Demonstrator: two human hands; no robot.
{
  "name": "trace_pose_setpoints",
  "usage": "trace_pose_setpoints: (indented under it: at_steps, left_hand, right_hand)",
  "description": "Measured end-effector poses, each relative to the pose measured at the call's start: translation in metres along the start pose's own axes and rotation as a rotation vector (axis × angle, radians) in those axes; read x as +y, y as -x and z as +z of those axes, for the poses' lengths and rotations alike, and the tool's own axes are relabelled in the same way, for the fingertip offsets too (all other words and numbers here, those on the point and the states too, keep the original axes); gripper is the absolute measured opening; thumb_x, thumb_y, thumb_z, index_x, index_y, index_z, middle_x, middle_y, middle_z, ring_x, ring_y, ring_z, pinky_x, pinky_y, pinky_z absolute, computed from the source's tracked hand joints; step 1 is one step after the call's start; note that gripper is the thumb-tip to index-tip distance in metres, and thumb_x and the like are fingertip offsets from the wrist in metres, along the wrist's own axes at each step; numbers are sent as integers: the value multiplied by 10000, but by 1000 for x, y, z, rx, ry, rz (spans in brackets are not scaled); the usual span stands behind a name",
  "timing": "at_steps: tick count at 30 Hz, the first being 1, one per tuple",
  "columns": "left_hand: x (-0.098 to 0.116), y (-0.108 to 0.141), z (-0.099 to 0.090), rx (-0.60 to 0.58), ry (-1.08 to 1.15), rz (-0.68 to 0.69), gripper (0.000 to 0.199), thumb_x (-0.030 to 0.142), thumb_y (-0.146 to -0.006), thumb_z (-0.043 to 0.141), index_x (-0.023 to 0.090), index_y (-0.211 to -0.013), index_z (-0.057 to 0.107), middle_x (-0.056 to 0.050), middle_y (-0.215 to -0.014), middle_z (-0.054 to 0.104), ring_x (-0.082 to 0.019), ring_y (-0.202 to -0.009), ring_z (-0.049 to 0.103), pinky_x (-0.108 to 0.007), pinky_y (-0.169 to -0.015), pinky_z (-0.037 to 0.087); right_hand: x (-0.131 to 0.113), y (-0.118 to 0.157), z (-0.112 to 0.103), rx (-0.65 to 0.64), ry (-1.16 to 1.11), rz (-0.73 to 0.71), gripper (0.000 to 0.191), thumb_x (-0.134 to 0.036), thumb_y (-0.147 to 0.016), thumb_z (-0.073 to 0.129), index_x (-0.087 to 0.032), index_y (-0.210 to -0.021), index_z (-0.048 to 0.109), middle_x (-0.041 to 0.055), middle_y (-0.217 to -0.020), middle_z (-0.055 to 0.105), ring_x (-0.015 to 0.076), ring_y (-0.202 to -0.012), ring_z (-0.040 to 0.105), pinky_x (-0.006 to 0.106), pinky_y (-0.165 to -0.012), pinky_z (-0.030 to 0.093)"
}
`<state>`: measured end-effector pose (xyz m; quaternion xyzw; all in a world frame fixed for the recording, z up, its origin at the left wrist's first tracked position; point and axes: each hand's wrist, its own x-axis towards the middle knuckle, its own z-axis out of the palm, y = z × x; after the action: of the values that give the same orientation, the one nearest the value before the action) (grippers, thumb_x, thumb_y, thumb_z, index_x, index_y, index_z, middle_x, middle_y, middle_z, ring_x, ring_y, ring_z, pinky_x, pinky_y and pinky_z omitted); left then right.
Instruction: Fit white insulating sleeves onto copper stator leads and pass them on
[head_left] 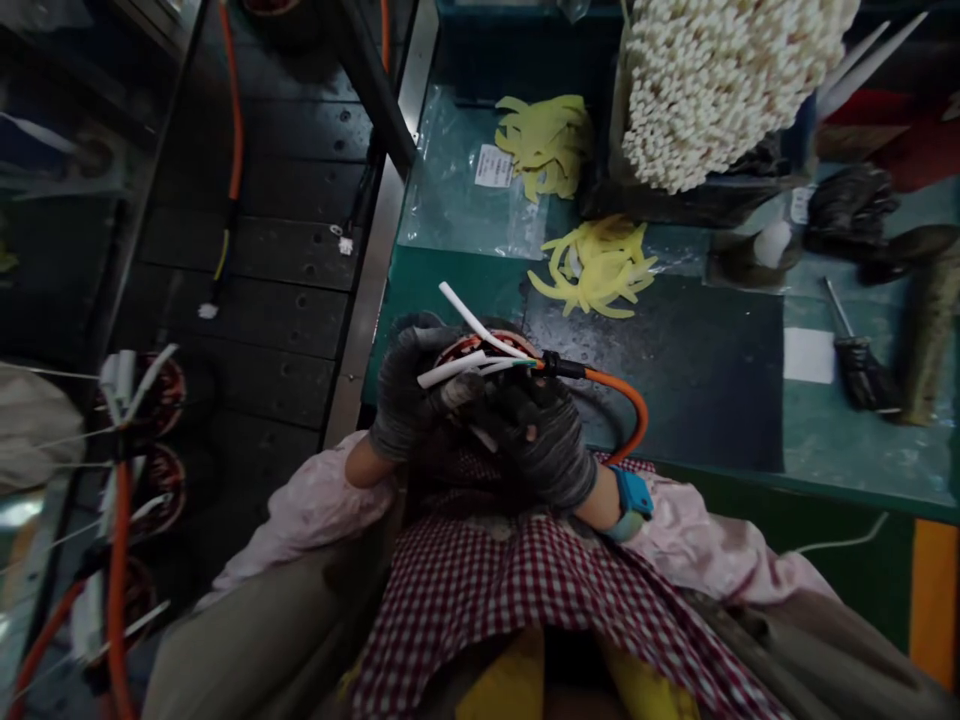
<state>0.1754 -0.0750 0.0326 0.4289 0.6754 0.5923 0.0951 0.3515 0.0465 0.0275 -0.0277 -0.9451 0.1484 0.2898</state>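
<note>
Since the round copper-red coil (462,347) looks heavy, its rim suits your gripping left hand (406,385); your right hand's (546,437) hold is unclear.

Holding left hand (405,395) close beside right hand (551,445) at mid-frame, grey-gloved, with fingers (461,391) curled inward! Slanting pink-sleeved left forearm (311,515) in from lower left, pink-sleeved right forearm (712,525) from lower right.

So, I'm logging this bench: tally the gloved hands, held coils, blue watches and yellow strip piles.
Gloved hands: 2 (left hand, right hand)
Held coil: 1
Blue watch: 1
Yellow strip piles: 2 (far pile, near pile)
Total: 6
</note>
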Motion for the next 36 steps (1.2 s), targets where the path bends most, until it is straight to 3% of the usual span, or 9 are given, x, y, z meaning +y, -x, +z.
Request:
trace_pose_setpoints:
  at_steps: [5,9,12,15,19,23,27,31,36]
  left_hand:
    - [-7,7,-10,-163,40,126,826,723,-848,919,328,-1520,645,-118,-1440,636,-363,-1370,637,-597,-1172,595]
    - [-6,16,-18,-216,-40,106,786,606,-973,834,364,-1656,530,-150,-1581,597,-394,-1526,566,-671,-1287,512]
    - [-1,20,-18,-200,-90,36,751,596,-1023,773,395,-1687,486,-147,-1624,579,-392,-1566,543,-692,-1337,454]
    - [8,19,-10,-205,-115,25,746,581,-1036,748,395,-1700,461,-145,-1617,586,-394,-1526,583,-665,-1311,496]
    - [20,18,7,-167,-254,167,722,497,-1088,662,333,-1743,405,-176,-1575,600,-392,-1506,584,-631,-1289,519]
    - [23,21,18,-166,-328,260,827,403,-1081,652,311,-1812,277,-187,-1637,515,-393,-1549,542,-582,-1293,526]
    - [21,22,15,-262,-334,258,995,326,-1024,736,335,-1838,165,-181,-1712,467,-418,-1620,476,-590,-1324,499]
    - [22,18,10,-302,-370,266,1047,284,-1010,722,311,-1843,90,-205,-1696,492,-415,-1615,498,-609,-1304,516]
    - [21,17,9,-296,-368,282,969,284,-1023,673,287,-1839,150,-215,-1679,495,-411,-1584,530,-613,-1253,567]
  right_hand:
    - [-7,0,1,-9,20,24,163,-218,-1056,750,-261,-1104,900,97,-1162,857,276,-1070,737,411,-911,625]
    - [-7,0,-5,-176,-57,64,223,-187,-1058,724,-237,-1202,887,102,-1249,859,292,-1158,760,425,-983,656]
    - [0,2,-23,-126,-102,-37,326,-136,-1069,651,-273,-1264,872,75,-1186,871,265,-1101,782,405,-952,680]
    - [8,4,-40,-8,-104,-52,408,-143,-1072,652,-356,-1381,815,35,-1270,855,266,-1242,769,458,-1098,648]
    - [16,2,-39,-75,11,218,421,-260,-1095,678,-404,-1486,733,33,-1607,703,332,-1586,564,610,-1330,451]
    - [33,4,-30,-136,10,340,594,-480,-1098,685,-271,-1647,596,139,-1676,630,381,-1583,550,592,-1306,471]
    - [55,10,-27,-152,-111,234,747,-652,-1057,689,-190,-1636,590,190,-1644,634,401,-1572,544,599,-1304,476]
    - [61,13,-23,-122,-186,200,687,-670,-1039,711,-225,-1561,660,185,-1630,628,395,-1522,572,606,-1252,518]
    - [47,18,-21,-91,-69,229,600,-592,-1086,661,-250,-1578,625,179,-1619,638,402,-1513,572,621,-1250,501]
